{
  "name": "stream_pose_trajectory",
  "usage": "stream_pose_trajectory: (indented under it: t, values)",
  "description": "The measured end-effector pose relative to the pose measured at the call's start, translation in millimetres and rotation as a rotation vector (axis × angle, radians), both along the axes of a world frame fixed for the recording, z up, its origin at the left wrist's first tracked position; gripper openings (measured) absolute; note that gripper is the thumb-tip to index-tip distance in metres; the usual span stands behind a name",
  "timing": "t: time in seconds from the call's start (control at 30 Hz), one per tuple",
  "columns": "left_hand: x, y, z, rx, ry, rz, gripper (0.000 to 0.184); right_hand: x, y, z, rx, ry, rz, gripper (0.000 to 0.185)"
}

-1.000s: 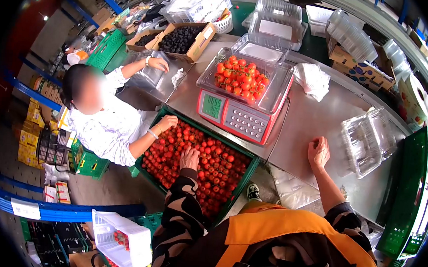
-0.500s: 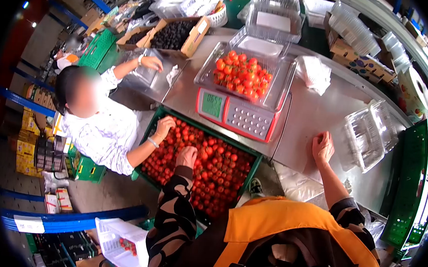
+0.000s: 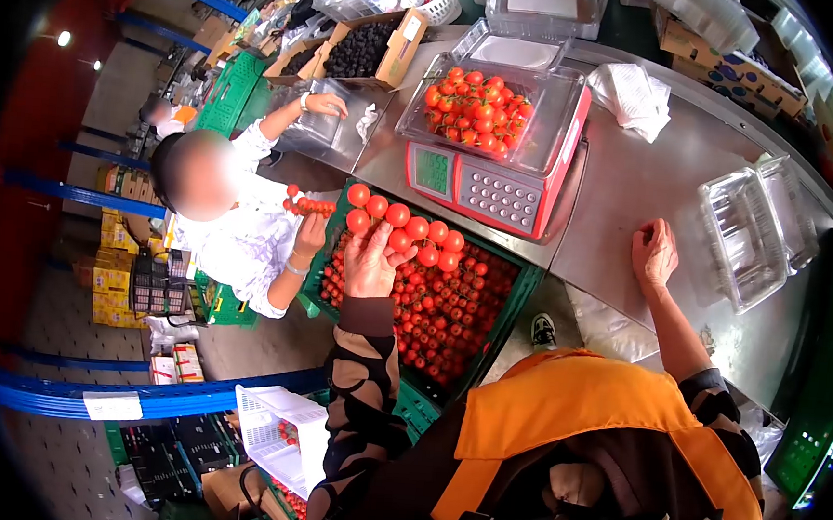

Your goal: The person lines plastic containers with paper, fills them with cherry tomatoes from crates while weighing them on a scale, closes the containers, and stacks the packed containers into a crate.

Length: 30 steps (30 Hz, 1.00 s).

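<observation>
My left hand (image 3: 371, 268) is raised above the green crate (image 3: 529, 285) of cherry tomatoes (image 3: 446, 320), pinching a vine of cherry tomatoes (image 3: 417, 229) whose fruit runs in two rows. Loosely curled, my right hand (image 3: 655, 255) rests on the metal table (image 3: 613, 216) with nothing seen in it. To its right lies an open clear plastic clamshell (image 3: 751, 240). Beyond the crate stands a red scale (image 3: 498, 196) with a lit display. On the scale sits a clear plastic box (image 3: 550, 115) holding cherry tomatoes.
Across the crate, a co-worker (image 3: 244, 238) holds a smaller tomato vine (image 3: 312, 206) in one hand. Behind are a carton of dark grapes (image 3: 359, 51), stacked clear containers (image 3: 540, 6) and a crumpled white sheet (image 3: 631, 99). A white basket (image 3: 274, 434) is at lower left.
My left hand has come up out of the crate with a vine of cherry tomatoes. The co-worker's hand has also lifted a vine. My right hand stays on the table.
</observation>
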<state>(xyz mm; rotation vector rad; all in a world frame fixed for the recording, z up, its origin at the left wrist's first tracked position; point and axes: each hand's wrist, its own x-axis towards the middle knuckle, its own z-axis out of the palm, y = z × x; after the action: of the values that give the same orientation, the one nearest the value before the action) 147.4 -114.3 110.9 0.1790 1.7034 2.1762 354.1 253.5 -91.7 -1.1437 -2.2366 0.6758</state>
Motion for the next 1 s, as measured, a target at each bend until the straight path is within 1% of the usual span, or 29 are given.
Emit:
stream_pose_trajectory:
  t: [0.07,0.1,0.2,0.23,0.27,0.33,0.37,0.4,0.47,0.53,0.57,0.6,0.67,0.77,0.9,0.93,1.0]
  values:
    - [0.3,21.2,13.2,-0.031,0.021,-0.079,0.028,2.8,0.2,2.8,-0.023,0.020,0.010,0.009]
    - [2.1,34.9,21.0,-0.037,0.027,-0.081,0.029,3.5,0.7,1.6,-0.029,0.032,0.016,0.010]
    - [-1.4,73.1,34.1,-0.111,0.168,-0.098,0.029,5.3,1.5,4.9,-0.030,0.106,0.047,0.011]
    - [-2.8,87.1,41.0,-0.166,0.270,-0.115,0.027,6.1,2.7,3.3,-0.041,0.116,0.053,0.011]
    - [1.8,106.6,55.7,-0.243,0.370,-0.087,0.023,6.6,3.7,0.5,-0.051,0.124,0.061,0.012]
    - [-19.0,124.7,59.8,-0.455,0.586,-0.097,0.018,6.0,4.1,-1.1,-0.039,0.146,0.062,0.011]
    - [-16.6,142.1,70.2,-0.485,0.652,-0.064,0.015,5.9,4.6,-1.9,-0.036,0.147,0.066,0.011]
    - [-26.7,154.9,74.9,-0.654,0.852,-0.033,0.017,6.1,4.7,-2.1,-0.035,0.148,0.072,0.011]
    - [-39.3,183.8,83.6,-0.811,1.041,-0.010,0.019,6.4,4.5,-0.6,-0.039,0.133,0.073,0.011]
    - [-41.9,210.5,92.0,-1.060,1.132,-0.024,0.021,6.7,3.9,1.3,-0.045,0.132,0.076,0.011]
    - [-42.8,224.4,92.8,-1.190,1.091,-0.024,0.022,6.9,4.1,1.9,-0.048,0.137,0.078,0.011]
    - [-46.9,235.8,88.8,-1.311,1.189,-0.026,0.023,7.2,3.9,2.4,-0.052,0.141,0.081,0.011]
    - [-55.7,255.8,74.6,-1.436,1.216,-0.014,0.026,7.5,3.9,3.4,-0.050,0.141,0.079,0.011]
    - [-67.0,275.7,48.6,-1.586,1.183,0.044,0.029,8.0,4.8,3.6,-0.061,0.139,0.080,0.011]
    - [-67.6,287.2,24.7,-1.690,1.174,-0.158,0.031,8.3,4.6,5.3,-0.077,0.144,0.082,0.011]
    - [-73.8,288.5,11.5,-1.671,1.212,-0.173,0.026,8.5,5.2,4.7,-0.075,0.139,0.082,0.011]
    - [-65.9,292.1,11.9,-1.665,1.091,-0.300,0.019,8.1,5.0,3.7,-0.072,0.127,0.085,0.013]
